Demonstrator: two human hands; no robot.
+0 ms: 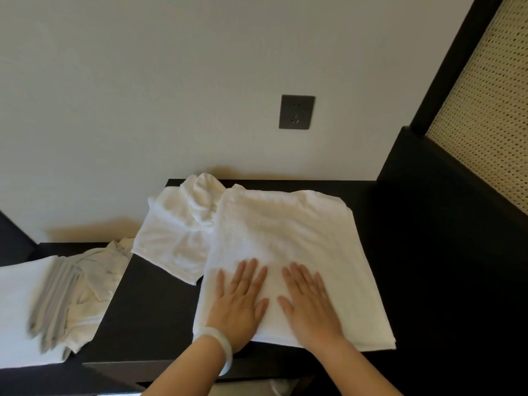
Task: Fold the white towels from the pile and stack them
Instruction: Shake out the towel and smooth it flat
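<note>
White terry towel (285, 232), folded rectangular, beneath left hand (240, 304) and right hand (310, 304), both flat, outspread.

No text, label, brand, number or sign can be read anywhere in this view.

- Left hand (240, 298), lower centre of the frame: bare, nothing on the fingers.
- Bangle (218, 348) round the left wrist: milky white, smooth, thick, rounded, faintly translucent.
- Left forearm (177, 375), bottom centre: bare.
- Right hand (310, 305) and right forearm (357, 372), lower right of centre: bare.
</note>
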